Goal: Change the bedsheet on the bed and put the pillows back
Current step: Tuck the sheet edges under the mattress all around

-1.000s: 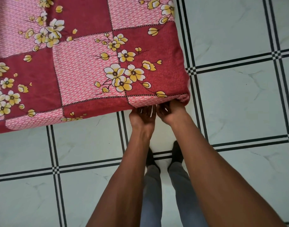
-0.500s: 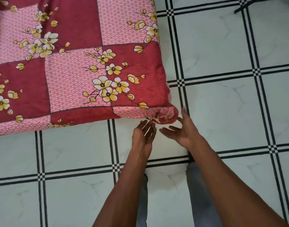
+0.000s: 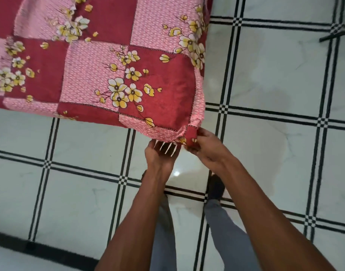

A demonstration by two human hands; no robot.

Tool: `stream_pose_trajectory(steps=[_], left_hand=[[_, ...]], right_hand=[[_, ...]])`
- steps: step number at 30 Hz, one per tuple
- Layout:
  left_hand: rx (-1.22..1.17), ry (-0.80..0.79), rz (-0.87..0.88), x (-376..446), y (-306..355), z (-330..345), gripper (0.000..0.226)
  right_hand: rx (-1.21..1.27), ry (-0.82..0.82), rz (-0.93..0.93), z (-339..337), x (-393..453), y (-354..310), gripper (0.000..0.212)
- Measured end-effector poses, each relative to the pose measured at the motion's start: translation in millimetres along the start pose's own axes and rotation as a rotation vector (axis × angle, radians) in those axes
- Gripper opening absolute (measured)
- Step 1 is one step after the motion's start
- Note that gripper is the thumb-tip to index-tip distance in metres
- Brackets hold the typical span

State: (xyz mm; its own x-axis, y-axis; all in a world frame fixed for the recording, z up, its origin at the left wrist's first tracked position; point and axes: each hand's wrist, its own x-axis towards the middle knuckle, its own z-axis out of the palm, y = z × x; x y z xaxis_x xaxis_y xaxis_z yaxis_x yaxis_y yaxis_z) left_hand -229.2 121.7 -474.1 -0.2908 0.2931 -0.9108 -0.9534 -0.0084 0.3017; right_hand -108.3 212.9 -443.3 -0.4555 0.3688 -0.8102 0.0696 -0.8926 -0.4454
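A bedsheet (image 3: 101, 61) in red and pink squares with yellow flowers covers the mattress across the far left, its near right corner hanging just over the white floor tiles (image 3: 265, 79) with black lines. Under that corner's edge the left hand (image 3: 161, 153) reaches palm up, fingers straight and slightly spread, their tips hidden beneath the fabric. Just right of it, the right hand (image 3: 204, 147) pinches a bunched red fold of the sheet corner. Near, grey trouser legs (image 3: 224, 229) and dark feet (image 3: 216, 187) stand on the tiles. A dark furniture leg (image 3: 335, 35) crosses the far right.
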Motion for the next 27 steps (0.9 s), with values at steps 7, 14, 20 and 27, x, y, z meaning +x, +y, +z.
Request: stream_pose_trajectory(steps=[7, 14, 20, 27], left_hand=[[-0.024, -0.165, 0.028, -30.4, -7.9, 5.3, 0.035], [0.150, -0.021, 0.238, -9.1, -10.7, 5.4, 0.077], [0.096, -0.074, 0.131, 2.8, -11.7, 1.4, 0.037], [0.241, -0.009, 0.179, 8.7, -5.7, 7.5, 0.027]], right_hand=[[-0.362, 0.143, -0.102, 8.8, 19.7, -41.9, 0.031], [-0.711, 0.566, -0.230, 18.8, 64.0, -38.4, 0.011], [-0.408, 0.501, -0.006, 24.9, 74.5, -37.7, 0.010], [-0.422, 0.006, 0.013, 12.4, 42.7, -44.7, 0.023]])
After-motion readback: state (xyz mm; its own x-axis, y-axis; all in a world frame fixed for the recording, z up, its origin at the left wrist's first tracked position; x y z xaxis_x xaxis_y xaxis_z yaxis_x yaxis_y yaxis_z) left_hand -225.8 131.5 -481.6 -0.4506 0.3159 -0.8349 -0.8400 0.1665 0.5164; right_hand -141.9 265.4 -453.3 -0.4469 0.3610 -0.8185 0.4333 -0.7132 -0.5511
